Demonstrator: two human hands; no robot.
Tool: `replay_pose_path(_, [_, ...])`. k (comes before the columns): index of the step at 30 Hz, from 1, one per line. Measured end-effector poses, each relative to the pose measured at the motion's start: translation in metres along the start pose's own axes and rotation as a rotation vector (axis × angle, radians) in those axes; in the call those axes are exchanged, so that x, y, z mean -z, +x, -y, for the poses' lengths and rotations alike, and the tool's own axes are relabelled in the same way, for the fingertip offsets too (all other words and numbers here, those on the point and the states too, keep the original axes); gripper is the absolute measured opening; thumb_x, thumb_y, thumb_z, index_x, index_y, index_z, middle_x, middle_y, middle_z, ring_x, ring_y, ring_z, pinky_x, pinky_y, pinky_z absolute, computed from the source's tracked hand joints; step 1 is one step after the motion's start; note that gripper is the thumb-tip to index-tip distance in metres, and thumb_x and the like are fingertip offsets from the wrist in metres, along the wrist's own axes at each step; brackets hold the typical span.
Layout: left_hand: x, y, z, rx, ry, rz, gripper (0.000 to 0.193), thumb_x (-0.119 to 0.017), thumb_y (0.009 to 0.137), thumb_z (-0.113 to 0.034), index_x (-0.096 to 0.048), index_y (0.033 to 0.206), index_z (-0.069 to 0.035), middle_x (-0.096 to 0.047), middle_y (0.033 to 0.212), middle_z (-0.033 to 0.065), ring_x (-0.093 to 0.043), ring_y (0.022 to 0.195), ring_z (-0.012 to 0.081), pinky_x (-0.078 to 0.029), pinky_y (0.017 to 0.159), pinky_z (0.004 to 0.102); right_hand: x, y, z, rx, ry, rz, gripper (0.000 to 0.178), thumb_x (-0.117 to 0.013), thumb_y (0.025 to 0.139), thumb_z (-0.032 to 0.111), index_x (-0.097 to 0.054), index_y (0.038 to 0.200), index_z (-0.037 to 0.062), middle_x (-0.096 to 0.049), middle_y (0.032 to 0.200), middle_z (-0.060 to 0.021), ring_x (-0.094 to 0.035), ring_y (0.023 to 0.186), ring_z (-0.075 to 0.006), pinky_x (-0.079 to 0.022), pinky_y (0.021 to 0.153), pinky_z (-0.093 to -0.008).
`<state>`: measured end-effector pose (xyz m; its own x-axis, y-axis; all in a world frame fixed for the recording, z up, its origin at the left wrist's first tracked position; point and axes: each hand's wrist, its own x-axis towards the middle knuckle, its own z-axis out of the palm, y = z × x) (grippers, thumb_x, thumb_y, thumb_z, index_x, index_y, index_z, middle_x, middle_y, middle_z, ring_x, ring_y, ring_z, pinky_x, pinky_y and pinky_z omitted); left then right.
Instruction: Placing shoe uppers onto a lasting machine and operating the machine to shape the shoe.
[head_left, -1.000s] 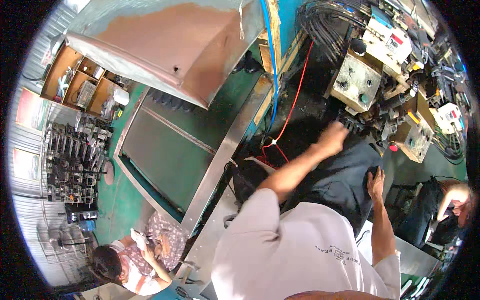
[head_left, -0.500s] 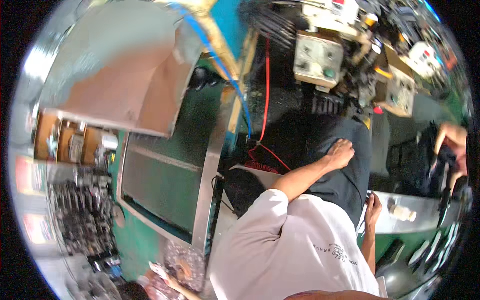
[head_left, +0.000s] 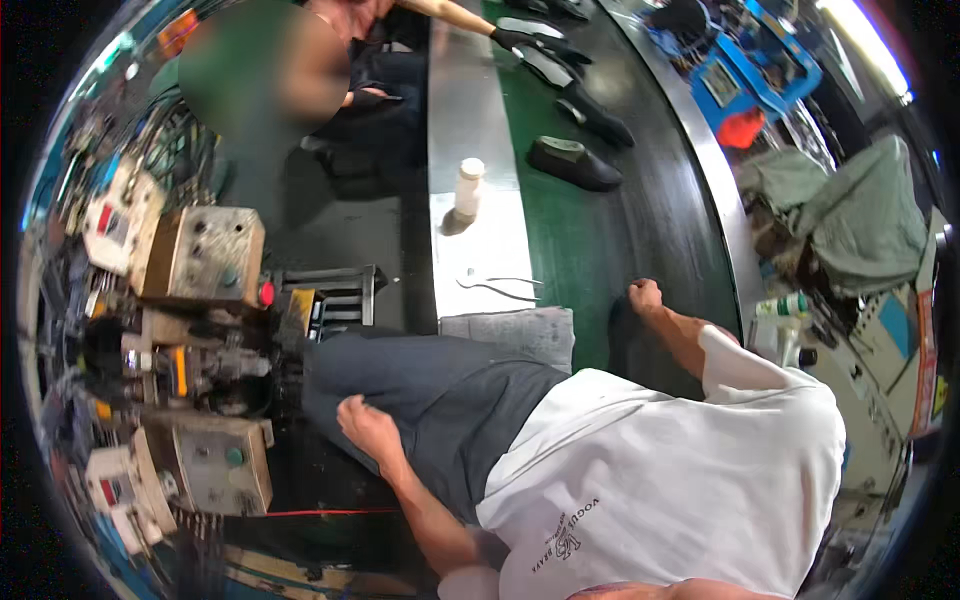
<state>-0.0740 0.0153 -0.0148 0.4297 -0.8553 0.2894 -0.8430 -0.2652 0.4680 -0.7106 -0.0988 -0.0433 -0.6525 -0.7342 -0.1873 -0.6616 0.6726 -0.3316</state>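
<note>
My left hand (head_left: 368, 430) is loosely closed over my dark trousers (head_left: 430, 390), with nothing visible in it. Out over the green conveyor belt (head_left: 565, 250), my right hand (head_left: 645, 297) has its fingers curled in, and no object shows in them. Farther up the belt lies a dark shoe (head_left: 575, 165), closest to my right hand among several. Pincers (head_left: 500, 288) with open handles rest on the metal ledge (head_left: 480, 245) between my hands. A white bottle (head_left: 468, 188) stands beyond them. A grey cloth (head_left: 520, 335) lies at the ledge's near end, by my lap.
At the far end, a co-worker's gloved hand (head_left: 515, 40) reaches over the shoes. Machine boxes (head_left: 215, 258) with buttons stand on my left. A metal rail (head_left: 700, 150) edges the belt on the right, with a blue crate (head_left: 735, 85) and a green cloth cover (head_left: 865, 220) beyond.
My view and body have swung to the right, bringing the belt and shoes to the middle. My right hand has gone from beside the metal ledge to out over the belt; my left stays by my trousers.
</note>
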Motion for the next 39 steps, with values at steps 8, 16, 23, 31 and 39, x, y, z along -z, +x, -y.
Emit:
replay_pose_path(8, [0.0, 0.003, 0.001, 0.023, -0.072, 0.08, 0.024, -0.061, 0.089, 0.008, -0.069, 0.111, 0.002, -0.068, 0.118, 0.0191, -0.064, 0.115, 0.0415, -0.05, 0.101, 0.0523, 0.004, 0.145, 0.0, 0.145, -0.149, -0.011, 0.079, -0.074, 0.095, 0.039, -0.048, 0.155, -0.0065, -0.057, 0.154, -0.0314, -0.053, 0.146, -0.0451, -0.043, 0.124, -0.0497])
replay_pose_path(16, [0.008, 0.005, -0.002, 0.132, -0.08, 0.132, 0.019, -0.06, 0.094, 0.005, -0.07, 0.11, 0.004, -0.068, 0.118, 0.0203, -0.064, 0.116, 0.0406, -0.05, 0.104, 0.0507, 0.005, 0.263, 0.215, 0.614, -0.099, 0.075, 0.077, -0.086, 0.084, 0.037, -0.059, 0.145, -0.0009, -0.068, 0.138, -0.0295, -0.062, 0.134, -0.0457, -0.051, 0.113, -0.05])
replay_pose_path(23, [-0.001, 0.013, -0.016, 0.175, -0.123, 0.147, 0.017, -0.059, 0.094, 0.001, -0.07, 0.106, 0.005, -0.068, 0.116, 0.0216, -0.065, 0.114, 0.0412, -0.051, 0.104, 0.0501, 0.004, 0.283, 0.234, 0.65, -0.044, 0.199, 0.081, -0.096, 0.073, 0.043, -0.063, 0.133, -0.0005, -0.071, 0.129, -0.0265, -0.066, 0.126, -0.0446, -0.053, 0.106, -0.0481])
replay_pose_path(31, [0.001, 0.034, -0.046, 0.186, -0.113, -0.002, 0.02, -0.059, 0.092, 0.006, -0.071, 0.108, 0.005, -0.068, 0.11, 0.0216, -0.066, 0.104, 0.0418, -0.053, 0.096, 0.0494, -0.023, 0.123, 0.164, 0.344, 0.24, 0.184, 0.082, -0.093, 0.075, 0.052, -0.053, 0.123, -0.0014, -0.071, 0.117, -0.0319, -0.068, 0.117, -0.0484, -0.053, 0.099, -0.0497])
replay_pose_path(39, [-0.02, 0.074, -0.125, 0.108, -0.778, 0.233, 0.036, -0.056, 0.108, 0.004, -0.062, 0.143, 0.005, -0.067, 0.131, 0.0178, -0.07, 0.125, 0.0311, -0.054, 0.108, 0.0411, 0.018, -0.001, 0.123, 0.082, 0.736, 0.722, 0.091, -0.09, 0.085, 0.053, -0.057, 0.145, -0.008, -0.071, 0.126, -0.0164, -0.068, 0.115, -0.0275, -0.054, 0.103, -0.0428])
